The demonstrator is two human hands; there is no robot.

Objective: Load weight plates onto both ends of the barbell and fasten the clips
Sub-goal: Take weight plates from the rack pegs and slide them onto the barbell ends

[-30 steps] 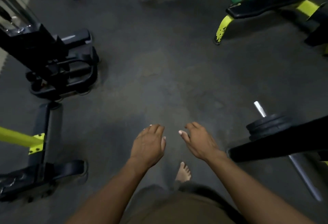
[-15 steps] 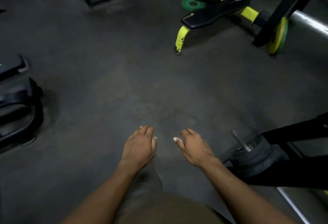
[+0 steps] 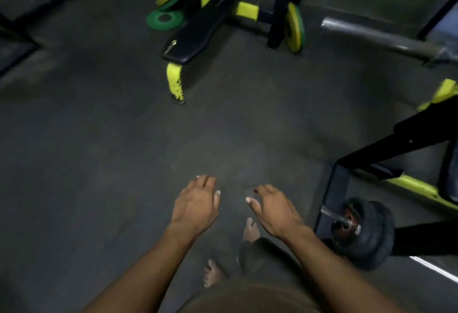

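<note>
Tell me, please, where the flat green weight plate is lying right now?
In the head view, the green plate lies on the floor at upper centre, just left of the black bench.

The floor [image 3: 111,139] is dark grey with paler scuffed patches. The far bench [image 3: 198,32] has a black pad and a chipped yellow leg [image 3: 174,81]. Beside it lie a green plate [image 3: 164,18] and a yellow-and-green plate [image 3: 293,26]. Near right, black weight plates [image 3: 371,233] surround a reddish hub on a silver barbell [image 3: 332,215]; the frame [image 3: 409,136] is black with yellow-green trim.
</note>
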